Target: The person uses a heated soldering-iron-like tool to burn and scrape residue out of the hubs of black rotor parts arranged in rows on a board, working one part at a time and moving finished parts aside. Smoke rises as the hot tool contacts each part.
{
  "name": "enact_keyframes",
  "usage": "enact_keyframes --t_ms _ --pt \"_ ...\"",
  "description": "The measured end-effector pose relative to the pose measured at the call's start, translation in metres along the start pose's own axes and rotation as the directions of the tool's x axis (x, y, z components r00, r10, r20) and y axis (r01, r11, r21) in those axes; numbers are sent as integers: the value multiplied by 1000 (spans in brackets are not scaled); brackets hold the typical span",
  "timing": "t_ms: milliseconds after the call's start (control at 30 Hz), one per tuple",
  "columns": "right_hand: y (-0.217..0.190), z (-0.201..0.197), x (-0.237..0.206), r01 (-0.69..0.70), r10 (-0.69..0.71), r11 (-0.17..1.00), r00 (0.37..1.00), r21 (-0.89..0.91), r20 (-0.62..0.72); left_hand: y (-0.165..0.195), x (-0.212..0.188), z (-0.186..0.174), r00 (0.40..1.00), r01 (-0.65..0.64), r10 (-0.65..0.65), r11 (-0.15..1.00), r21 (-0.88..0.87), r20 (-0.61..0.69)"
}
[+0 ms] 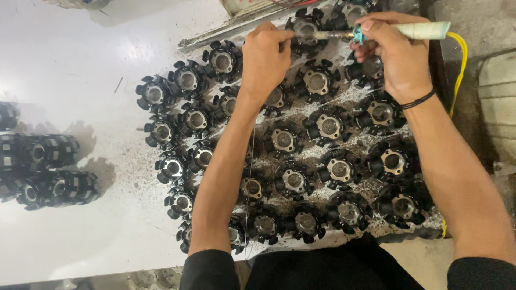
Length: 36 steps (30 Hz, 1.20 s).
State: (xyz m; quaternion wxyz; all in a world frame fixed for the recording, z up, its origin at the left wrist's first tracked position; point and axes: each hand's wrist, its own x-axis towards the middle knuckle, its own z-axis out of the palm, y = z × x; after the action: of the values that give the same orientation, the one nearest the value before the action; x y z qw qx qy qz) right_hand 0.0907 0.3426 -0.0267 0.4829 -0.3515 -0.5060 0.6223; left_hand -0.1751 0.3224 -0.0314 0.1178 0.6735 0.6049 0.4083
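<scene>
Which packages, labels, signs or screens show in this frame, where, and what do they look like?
No screens, signs or labels are legible here.
One possible package: box edge, top centre behind the metal bar, pale with a red stripe, mostly cut off.
Everything else is black wound coil parts on the white table.

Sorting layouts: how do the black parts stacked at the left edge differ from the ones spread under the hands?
Stacked parts lie on their sides in short columns on bare white table; spread parts lie flat, hub up, in rows on debris-speckled surface. Both are black, toothed rings with metal centres.
</scene>
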Motion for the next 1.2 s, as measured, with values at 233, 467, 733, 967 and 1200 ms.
enact_keyframes --t_ms 233,467,733,967,1200 --pt "1 1 0 33 -32 998 999 62 -9 3 -3 9 999 -13 16 998 54 -43" --pt "4 1 0 46 -45 994 999 99 -13 7 -7 11 998 -56 61 985 161 -26" --pt "4 -1 1 75 -76 996 997 56 24 10 -11 12 994 -66 80 983 172 -78" --pt "0 1 0 49 -48 997 999 63 -14 8 -6 14 999 -42 45 984 171 -15" --pt "5 -2 1 48 -50 997 998 65 28 13 -5 13 997 -43 54 980 196 -52"
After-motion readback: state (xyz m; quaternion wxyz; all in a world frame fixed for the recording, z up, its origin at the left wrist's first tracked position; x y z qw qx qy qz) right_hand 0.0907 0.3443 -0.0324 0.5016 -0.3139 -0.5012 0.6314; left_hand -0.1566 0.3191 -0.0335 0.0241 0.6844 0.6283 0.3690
